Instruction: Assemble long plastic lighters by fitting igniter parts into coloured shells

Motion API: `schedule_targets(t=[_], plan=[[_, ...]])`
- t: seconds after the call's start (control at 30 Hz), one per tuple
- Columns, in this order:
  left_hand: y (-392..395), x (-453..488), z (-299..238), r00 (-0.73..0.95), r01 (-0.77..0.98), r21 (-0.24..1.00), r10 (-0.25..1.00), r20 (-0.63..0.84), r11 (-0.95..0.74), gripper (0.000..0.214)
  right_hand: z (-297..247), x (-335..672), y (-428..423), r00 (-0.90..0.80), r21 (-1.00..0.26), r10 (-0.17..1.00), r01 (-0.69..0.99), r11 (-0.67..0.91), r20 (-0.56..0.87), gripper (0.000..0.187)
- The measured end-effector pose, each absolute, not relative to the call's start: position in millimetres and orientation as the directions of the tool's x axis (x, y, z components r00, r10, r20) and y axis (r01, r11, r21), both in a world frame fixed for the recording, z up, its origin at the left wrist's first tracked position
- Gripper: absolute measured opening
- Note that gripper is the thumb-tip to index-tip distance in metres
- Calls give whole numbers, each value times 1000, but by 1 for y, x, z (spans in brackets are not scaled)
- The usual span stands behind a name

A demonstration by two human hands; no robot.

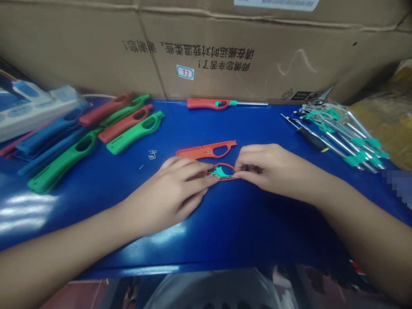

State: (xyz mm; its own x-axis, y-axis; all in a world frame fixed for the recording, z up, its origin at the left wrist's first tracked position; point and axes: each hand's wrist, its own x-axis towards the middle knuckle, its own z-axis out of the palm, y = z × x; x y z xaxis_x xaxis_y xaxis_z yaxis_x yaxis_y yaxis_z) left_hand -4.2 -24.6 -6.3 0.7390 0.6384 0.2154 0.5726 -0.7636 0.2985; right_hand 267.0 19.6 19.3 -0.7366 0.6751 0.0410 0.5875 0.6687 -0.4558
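In the middle of the blue table (244, 231), an orange-red lighter shell half (229, 179) lies between my two hands, with a green trigger (221, 172) set in its finger loop. My left hand (177, 184) is closed over the shell's handle, covering most of it. At the loop's tip end, my right hand (267, 165) has thumb and fingers pinched on the shell. Just beyond my fingers rests a matching orange shell half (199, 151), inner side up. Several small screws (152, 154) are scattered left of it.
Red, green and blue handle shells (135, 135) lie at the left near a white power strip (35, 103). An assembled lighter (206, 104) lies before the cardboard box (206, 51). On the right are metal tubes with green triggers (360, 141) and a screwdriver (311, 139).
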Motion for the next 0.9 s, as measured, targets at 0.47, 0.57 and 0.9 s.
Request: schedule_targets(t=[0.47,0.57,0.9], plan=[[-20,-3,-10,787,504,315,578,216,-804,43,5,272,32,-661,-269,725,675,687,192,29],[-18,-5,-11,791,491,294,561,244,-820,44,-1,276,40,-625,-387,752,654,650,207,16],[-11,-11,3,712,510,171,525,466,-843,46,34,274,32,-580,-537,782,595,598,229,2]])
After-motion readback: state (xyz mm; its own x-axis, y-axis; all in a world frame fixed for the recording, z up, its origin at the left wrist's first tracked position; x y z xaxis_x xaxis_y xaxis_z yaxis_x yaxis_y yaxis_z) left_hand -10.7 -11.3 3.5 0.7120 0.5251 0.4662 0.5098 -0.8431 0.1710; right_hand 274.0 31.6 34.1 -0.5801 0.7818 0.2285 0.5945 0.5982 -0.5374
